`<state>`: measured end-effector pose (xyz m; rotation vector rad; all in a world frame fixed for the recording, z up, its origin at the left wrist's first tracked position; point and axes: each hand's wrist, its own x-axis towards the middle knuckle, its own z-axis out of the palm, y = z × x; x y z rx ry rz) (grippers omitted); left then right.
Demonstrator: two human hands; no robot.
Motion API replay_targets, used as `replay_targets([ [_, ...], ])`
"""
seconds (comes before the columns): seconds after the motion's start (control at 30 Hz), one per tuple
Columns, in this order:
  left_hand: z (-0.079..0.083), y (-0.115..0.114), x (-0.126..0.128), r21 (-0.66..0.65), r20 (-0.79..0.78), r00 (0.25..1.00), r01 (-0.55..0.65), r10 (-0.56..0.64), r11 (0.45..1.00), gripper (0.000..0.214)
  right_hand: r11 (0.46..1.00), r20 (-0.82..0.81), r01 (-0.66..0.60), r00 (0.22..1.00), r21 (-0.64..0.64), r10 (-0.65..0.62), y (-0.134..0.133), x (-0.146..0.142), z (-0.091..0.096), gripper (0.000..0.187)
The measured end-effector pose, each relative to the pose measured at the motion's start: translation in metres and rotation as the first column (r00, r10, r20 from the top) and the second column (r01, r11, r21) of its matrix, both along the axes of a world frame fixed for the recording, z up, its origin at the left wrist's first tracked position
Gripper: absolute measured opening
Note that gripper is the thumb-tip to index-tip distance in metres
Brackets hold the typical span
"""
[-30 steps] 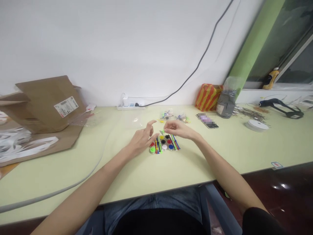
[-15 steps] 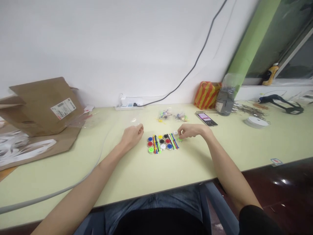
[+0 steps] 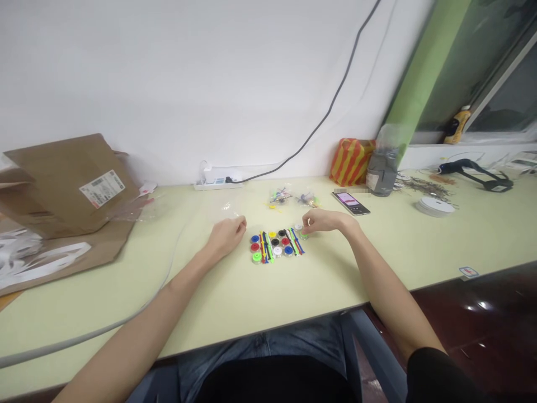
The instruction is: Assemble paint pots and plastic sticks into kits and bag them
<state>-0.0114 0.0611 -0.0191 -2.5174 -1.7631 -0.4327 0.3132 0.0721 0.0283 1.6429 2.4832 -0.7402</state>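
Small round discs with coloured tops and clear bases lie grouped on the table between my hands, with bundles of thin arrow-shaped plastic pieces among them. A bright green disc sits at the group's near left corner. My right hand pinches down at the far right of the group, its fingertips on another green-topped disc. Beside those fingertips is a white-topped disc. My left hand rests left of the group with curled fingers, and whatever they may hold is hidden.
Two clear bags of small coloured parts lie behind the group. A phone, a striped bag and a white round stack stand to the right. On the left are a cardboard box and a grey cable.
The view has shifted slightly, moving the scene a little to the left. My right fingertips stay at the green-topped disc. The left hand keeps its curled pose.
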Motion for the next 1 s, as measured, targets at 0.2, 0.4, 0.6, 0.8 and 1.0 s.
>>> replay_targets([
  [0.2, -0.001, 0.000, 0.000, -0.012, -0.002, 1.000, 0.000, 0.000, 1.000, 0.028, 0.998, 0.019, 0.057, 0.998, -0.028, -0.057, 0.008, 0.007, -0.007, 0.019],
  [0.4, -0.001, 0.000, 0.000, -0.008, -0.019, 1.000, 0.012, -0.012, 1.000, 0.029, 0.999, 0.041, 0.010, 0.999, -0.033, -0.009, 0.008, -0.001, -0.015, 0.025],
  [0.6, -0.001, 0.000, -0.001, -0.019, -0.032, 0.999, 0.006, -0.007, 1.000, 0.029, 0.999, 0.036, 0.006, 0.999, -0.041, -0.005, 0.006, -0.003, -0.014, 0.019],
  [0.8, -0.001, -0.001, 0.000, -0.023, -0.034, 0.999, 0.011, -0.012, 1.000, 0.030, 0.982, -0.045, 0.017, 0.999, -0.187, -0.026, 0.007, 0.002, -0.015, 0.013],
  [1.0, -0.001, -0.001, 0.000, -0.028, -0.037, 0.999, 0.007, -0.008, 1.000, 0.028, 0.976, -0.085, 0.045, 0.994, -0.211, -0.064, 0.009, 0.004, -0.016, 0.014],
])
